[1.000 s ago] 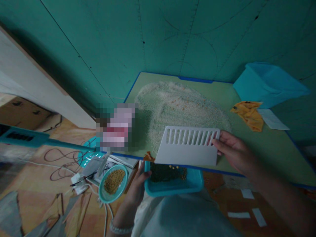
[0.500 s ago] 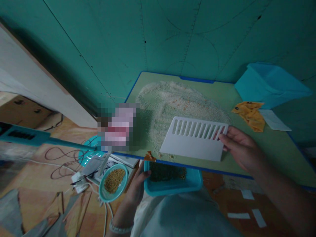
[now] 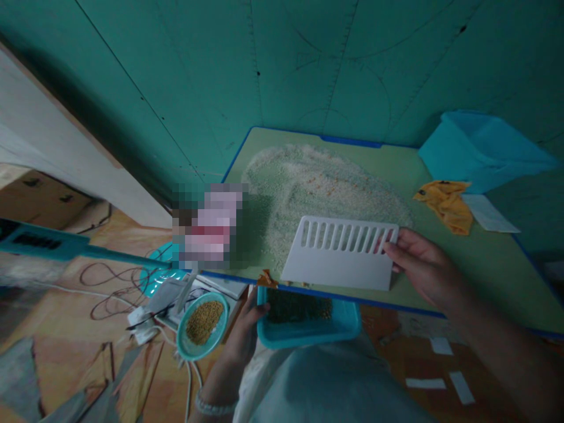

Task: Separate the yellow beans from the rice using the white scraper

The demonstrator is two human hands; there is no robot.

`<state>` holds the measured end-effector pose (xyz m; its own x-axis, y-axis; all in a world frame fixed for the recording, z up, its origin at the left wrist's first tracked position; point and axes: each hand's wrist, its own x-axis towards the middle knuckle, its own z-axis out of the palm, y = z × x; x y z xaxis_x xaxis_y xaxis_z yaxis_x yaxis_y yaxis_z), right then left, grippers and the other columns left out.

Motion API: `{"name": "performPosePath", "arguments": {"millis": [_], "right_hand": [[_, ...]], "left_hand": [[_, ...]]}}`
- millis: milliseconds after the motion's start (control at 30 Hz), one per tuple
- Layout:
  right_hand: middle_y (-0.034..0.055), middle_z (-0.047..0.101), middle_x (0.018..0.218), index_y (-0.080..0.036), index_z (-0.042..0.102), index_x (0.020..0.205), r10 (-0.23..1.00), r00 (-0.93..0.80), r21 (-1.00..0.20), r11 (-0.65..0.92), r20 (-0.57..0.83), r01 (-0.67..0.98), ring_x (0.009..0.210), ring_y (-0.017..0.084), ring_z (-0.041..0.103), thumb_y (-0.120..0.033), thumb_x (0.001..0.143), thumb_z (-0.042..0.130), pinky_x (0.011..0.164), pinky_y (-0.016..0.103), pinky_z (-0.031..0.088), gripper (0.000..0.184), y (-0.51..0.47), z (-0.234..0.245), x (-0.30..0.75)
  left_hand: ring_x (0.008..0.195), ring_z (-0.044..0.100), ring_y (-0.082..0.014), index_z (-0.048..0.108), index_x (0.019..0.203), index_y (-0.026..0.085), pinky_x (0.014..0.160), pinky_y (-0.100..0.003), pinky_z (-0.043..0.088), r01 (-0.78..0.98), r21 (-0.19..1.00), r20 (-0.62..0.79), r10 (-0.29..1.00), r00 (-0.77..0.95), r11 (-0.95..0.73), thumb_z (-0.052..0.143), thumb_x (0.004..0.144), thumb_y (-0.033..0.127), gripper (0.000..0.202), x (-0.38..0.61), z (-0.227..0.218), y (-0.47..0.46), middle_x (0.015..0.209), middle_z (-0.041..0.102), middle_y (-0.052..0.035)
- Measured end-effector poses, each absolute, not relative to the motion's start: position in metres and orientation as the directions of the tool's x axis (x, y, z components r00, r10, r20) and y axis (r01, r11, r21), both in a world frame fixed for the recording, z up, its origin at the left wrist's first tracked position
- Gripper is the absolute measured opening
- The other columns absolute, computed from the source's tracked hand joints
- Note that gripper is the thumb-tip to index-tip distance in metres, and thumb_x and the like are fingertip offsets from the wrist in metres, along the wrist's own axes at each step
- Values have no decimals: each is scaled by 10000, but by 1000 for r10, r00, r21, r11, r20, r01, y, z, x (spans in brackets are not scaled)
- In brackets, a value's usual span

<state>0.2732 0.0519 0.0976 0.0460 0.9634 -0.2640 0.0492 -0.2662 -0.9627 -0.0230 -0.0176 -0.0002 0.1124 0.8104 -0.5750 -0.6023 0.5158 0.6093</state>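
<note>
My right hand grips the slotted right end of a white plastic scraper, whose long edge lies close to the near edge of the table. Behind it, pale grains with some orange pieces among them are spread over the tabletop. My left hand has its fingers and thumb on the left wall of a teal bin, held just below the table edge. Dark and yellowish bits lie inside that bin. A scrap of orange-brown material rests on the table edge above it.
A turquoise bin stands at the back right, beside an orange cloth and a white sheet. A pixelated pink object is at the table's left. Below sits a bowl of yellow grains, near cables on the floor.
The scraper in my right hand has moved slightly left and toward me, nearer the table edge. My left hand and the teal bin have stayed in place.
</note>
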Motion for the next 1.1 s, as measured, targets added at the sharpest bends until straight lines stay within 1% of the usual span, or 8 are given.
{"name": "performPosePath", "arguments": {"millis": [200,367,467,667,867,967,1033,1100], "right_hand": [[8,720,762,-268,692,844,963,54,-960,-269,-265,73,610,149,544,-372,780,710,509,254,360,123,51,98,274],[13,723,773,-264,696,850,965,45,-959,-262,-258,110,620,152,557,-380,798,687,514,255,368,127,50,97,277],[17,726,779,-268,689,855,963,37,-956,-270,-267,113,644,170,579,-374,801,681,523,267,384,119,50,98,278],[8,726,772,-275,679,868,960,30,-954,-280,-279,104,606,161,559,-352,804,683,526,276,371,100,48,98,279],[15,727,766,-269,693,837,947,12,-943,-320,-321,93,635,169,595,-378,788,696,542,279,402,120,42,98,279],[7,718,742,-283,689,818,953,72,-951,-299,-293,75,603,169,578,-392,750,728,522,285,397,133,42,101,281],[-2,705,726,-300,684,811,961,170,-971,-231,-218,56,560,165,541,-401,710,758,480,287,367,161,48,106,286],[-6,701,763,-325,678,828,956,256,-986,-160,-144,43,571,171,535,-404,687,773,458,294,349,188,60,111,294]], "left_hand": [[1136,636,-333,578,1318,244,982,-411,463,-586,616,-574,809,126,527,724,677,228,657,-24,2,-17,1246,715,-55],[1156,625,-330,600,1295,245,1009,-400,443,-595,613,-562,816,135,520,731,672,230,637,-22,3,-16,1208,735,-51],[1163,622,-330,599,1297,250,1020,-403,435,-601,610,-560,818,134,516,734,674,231,637,-22,1,-16,1224,729,-52],[1172,618,-331,594,1299,245,1014,-412,446,-607,598,-568,811,139,523,739,673,232,643,-23,-4,-16,1234,725,-56],[1176,618,-333,589,1310,257,1015,-409,450,-609,598,-567,812,139,522,734,669,226,658,-23,-2,-17,1268,708,-47],[1165,625,-339,598,1306,261,1013,-417,452,-607,605,-563,816,131,515,727,673,227,647,-23,-1,-18,1260,714,-52],[1167,624,-339,608,1296,265,1019,-416,447,-612,603,-561,817,130,512,733,672,229,637,-23,-1,-18,1269,709,-50],[1179,617,-336,608,1296,266,1030,-418,437,-619,599,-554,821,139,509,729,682,228,626,-23,-2,-18,1265,712,-48]]}}
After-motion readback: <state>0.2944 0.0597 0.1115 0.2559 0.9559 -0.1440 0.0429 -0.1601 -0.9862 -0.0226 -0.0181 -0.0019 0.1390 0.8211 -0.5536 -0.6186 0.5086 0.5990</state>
